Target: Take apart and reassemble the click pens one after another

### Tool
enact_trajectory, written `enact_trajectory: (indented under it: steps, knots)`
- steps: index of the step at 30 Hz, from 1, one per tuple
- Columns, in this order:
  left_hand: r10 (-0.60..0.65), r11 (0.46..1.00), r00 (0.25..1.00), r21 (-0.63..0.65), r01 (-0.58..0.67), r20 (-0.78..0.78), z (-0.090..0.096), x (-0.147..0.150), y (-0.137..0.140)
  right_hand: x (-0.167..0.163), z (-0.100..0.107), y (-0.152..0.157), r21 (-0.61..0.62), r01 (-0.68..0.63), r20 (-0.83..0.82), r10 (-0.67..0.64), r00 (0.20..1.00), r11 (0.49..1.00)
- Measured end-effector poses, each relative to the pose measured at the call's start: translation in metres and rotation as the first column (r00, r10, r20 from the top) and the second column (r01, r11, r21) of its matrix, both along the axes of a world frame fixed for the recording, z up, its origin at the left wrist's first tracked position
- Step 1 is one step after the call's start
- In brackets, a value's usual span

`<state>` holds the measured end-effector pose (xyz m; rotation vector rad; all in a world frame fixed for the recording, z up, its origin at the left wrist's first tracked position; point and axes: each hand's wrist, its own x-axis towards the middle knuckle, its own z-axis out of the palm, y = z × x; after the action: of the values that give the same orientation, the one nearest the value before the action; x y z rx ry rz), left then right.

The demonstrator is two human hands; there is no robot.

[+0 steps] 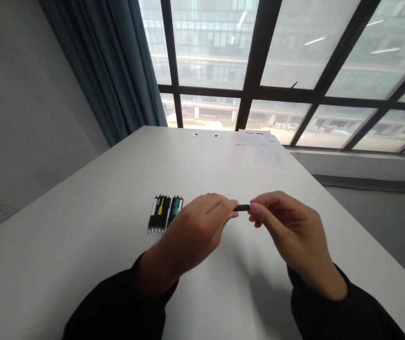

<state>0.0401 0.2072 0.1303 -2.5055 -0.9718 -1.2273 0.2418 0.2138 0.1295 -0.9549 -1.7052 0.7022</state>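
Above the table, a black pen point(242, 208) is held level between my two hands, with only its short middle part showing. My left hand point(202, 222) is closed round the pen's left end, fingers hiding it. At the other end, the thumb and fingertips of my right hand point(287, 224) pinch it. Just left of my left hand, several click pens point(159, 215) lie side by side on the table, black with white, yellow and green parts. My left hand covers some of that row.
The white table point(117, 198) stretches to the window. Papers point(255, 138) lie at its far right edge, and two small round fittings point(195, 135) sit near the back. A blue curtain point(113, 66) hangs at the left, beside the wall.
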Motion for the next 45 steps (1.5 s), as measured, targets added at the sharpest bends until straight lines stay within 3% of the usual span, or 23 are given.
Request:
enact_trajectory:
  steps: [4, 9, 13, 18, 30, 34, 37, 45]
  knots:
    - [0.003, 1.0, 1.0, 0.003, -0.003, -0.002, 0.0002, -0.0001, 0.0001, 0.0005, 0.0029, 0.0, -0.052, -0.033, -0.113, 0.027, 0.993, 0.998]
    - [-0.011, 1.0, 1.0, -0.017, 0.011, -0.007, -0.0004, -0.0005, -0.001, 0.0006, 0.0026, 0.0004, -0.187, -0.043, -0.087, 0.027, 0.996, 0.981]
    - [-0.011, 1.0, 1.0, -0.016, 0.011, -0.002, -0.0017, -0.0007, -0.0009, -0.0014, 0.0048, 0.0, -0.171, -0.084, -0.163, 0.056, 0.985, 0.982]
    - [-0.016, 0.997, 1.0, -0.08, 0.014, -0.027, -0.0036, -0.0013, -0.0003, -0.003, 0.0037, 0.0012, -0.172, 0.023, -0.11, -0.043, 0.993, 0.985]
    - [0.055, 0.988, 0.997, -0.138, -0.062, -0.052, -0.0009, 0.0007, -0.003, 0.0014, -0.0021, -0.0017, -0.069, -0.088, -0.137, 0.078, 0.987, 0.994]
    - [0.063, 0.987, 0.995, -0.143, -0.075, -0.083, -0.0023, -0.0004, -0.0015, -0.0003, 0.0023, -0.0026, -0.157, -0.147, -0.106, 0.132, 0.986, 0.977]
    - [0.084, 0.982, 0.991, -0.16, -0.099, -0.1, -0.0026, -0.0002, -0.0012, -0.0022, 0.0039, -0.001, -0.214, -0.121, -0.078, 0.107, 0.991, 0.969]
    - [0.138, 0.937, 0.971, -0.293, -0.192, -0.195, -0.0014, 0.0016, -0.0008, -0.0009, -0.0018, 0.0009, -0.09, -0.125, 0.001, 0.125, 0.992, 0.988]
